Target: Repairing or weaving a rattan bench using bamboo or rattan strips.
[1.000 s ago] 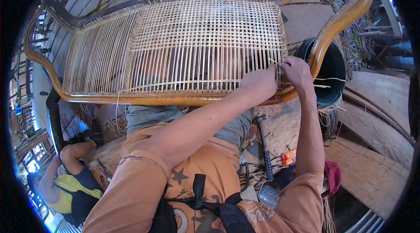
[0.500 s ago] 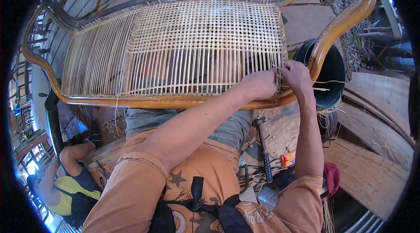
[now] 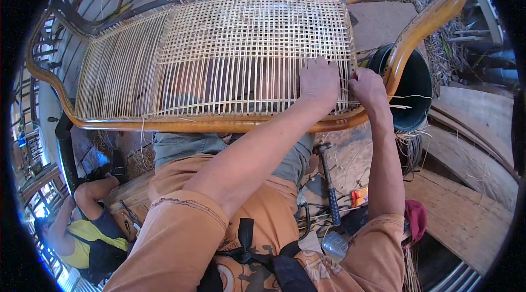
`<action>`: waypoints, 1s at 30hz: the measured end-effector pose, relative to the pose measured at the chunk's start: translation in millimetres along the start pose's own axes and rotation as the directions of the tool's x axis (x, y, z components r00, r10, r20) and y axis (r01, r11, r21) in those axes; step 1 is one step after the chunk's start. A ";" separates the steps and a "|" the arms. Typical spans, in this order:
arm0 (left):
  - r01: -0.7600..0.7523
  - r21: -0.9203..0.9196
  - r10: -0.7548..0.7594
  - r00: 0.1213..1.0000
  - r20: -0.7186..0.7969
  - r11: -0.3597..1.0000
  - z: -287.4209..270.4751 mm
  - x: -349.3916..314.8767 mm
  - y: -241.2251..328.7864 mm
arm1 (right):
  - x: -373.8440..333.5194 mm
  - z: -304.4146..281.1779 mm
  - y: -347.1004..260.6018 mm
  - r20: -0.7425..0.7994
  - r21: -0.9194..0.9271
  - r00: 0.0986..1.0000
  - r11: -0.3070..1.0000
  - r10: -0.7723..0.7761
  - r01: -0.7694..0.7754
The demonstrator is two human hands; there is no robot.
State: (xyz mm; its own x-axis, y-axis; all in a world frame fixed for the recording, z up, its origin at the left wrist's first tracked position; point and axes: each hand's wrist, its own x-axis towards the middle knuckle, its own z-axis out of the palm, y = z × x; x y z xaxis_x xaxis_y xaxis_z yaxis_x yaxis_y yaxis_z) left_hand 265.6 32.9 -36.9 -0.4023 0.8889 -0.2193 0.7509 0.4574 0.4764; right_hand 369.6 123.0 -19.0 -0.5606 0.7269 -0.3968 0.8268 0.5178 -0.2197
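A curved rattan frame (image 3: 219, 125) lies across my lap, holding a panel of pale cane weave (image 3: 235, 21). Its upper part is tightly cross-woven; lower down, mostly lengthwise strands (image 3: 219, 86) show, with gaps between. My left hand (image 3: 320, 81) rests on these strands just below the dense weave, fingers curled down among them and their tips hidden. Beside it, my right hand (image 3: 368, 89) is closed in a pinch at the panel's right edge, on a thin cane strand (image 3: 411, 96) whose loose end sticks out to the right.
Right of the frame stands a dark green bucket (image 3: 413, 111). Below lie a hammer (image 3: 330, 185), a clear plastic container (image 3: 335, 245) and a dark red cap (image 3: 416, 221). Another person in a yellow top (image 3: 82, 242) sits at lower left. Wooden boards (image 3: 466, 210) lie at right.
My left hand has moved from beside the right hand up and leftward onto the strands. The right hand stays at the panel's edge, and the frame has shifted slightly in view.
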 end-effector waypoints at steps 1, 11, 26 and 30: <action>-0.041 -0.019 0.041 0.998 0.042 0.999 -1.9 -0.2 -2.8 | -0.7 -0.1 -1.3 -0.005 0.005 1.000 1.000 0.000 0.000; 0.049 -0.106 -0.038 0.994 0.102 0.993 -14.2 -2.6 -13.0 | 2.1 13.4 10.0 -0.135 0.078 0.979 0.983 -0.153 0.165; 0.286 -0.143 -0.231 0.922 0.311 0.948 -10.4 0.2 1.5 | 13.2 16.3 10.9 0.002 0.091 0.994 0.990 -0.111 0.110; 0.350 -0.278 -0.271 0.919 0.285 0.895 2.4 3.4 -13.9 | 7.3 6.0 3.1 0.109 0.138 0.990 0.988 -0.086 0.070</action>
State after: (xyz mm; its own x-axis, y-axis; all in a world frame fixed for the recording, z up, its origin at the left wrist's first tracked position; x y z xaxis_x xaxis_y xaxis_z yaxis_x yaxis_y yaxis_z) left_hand 255.1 29.6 -46.3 -0.4237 0.7010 -0.5737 0.3853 0.7127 0.5862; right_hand 368.4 127.2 -27.9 -0.6210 0.6262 -0.4714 0.7838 0.5002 -0.3681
